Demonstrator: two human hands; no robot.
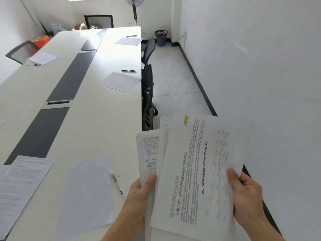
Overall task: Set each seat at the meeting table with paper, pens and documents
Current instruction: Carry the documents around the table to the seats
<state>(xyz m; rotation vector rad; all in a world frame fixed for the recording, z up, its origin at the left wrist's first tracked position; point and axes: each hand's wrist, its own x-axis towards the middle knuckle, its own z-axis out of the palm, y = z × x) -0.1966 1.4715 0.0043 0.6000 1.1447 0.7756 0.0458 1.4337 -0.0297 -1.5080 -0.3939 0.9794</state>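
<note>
Two hands hold a fanned stack of documents [199, 171] at 5 o'clock, mostly out past the right edge of the table [97, 122] and above the floor. The left hand [139, 197] has its grip closed round the stack's left side, thumb on top; the right hand [246, 197] has its grip closed on the top sheet's right edge. That edge of the long white table runs straight toward 12 o'clock, and two dark chairs [147, 80] stand tucked against it. Between those chairs and the white wall [251, 58] an open aisle of tiled floor [180, 80] leads to the far corner. There, at 12 o'clock, stands a waste basket [161, 40] with scraps in it, too small to tell what. On the table at 7 o'clock lie a blank sheet [86, 193] and a pen [116, 183] at its right edge, with a printed page [22, 185] at 8 o'clock. At 11 o'clock lie a second sheet [121, 81] with a second pen [128, 71] just beyond it, and farther on a third sheet [128, 40] and third pen [131, 36]. More papers [42, 58] lie at 10 o'clock near the opposite edge.
</note>
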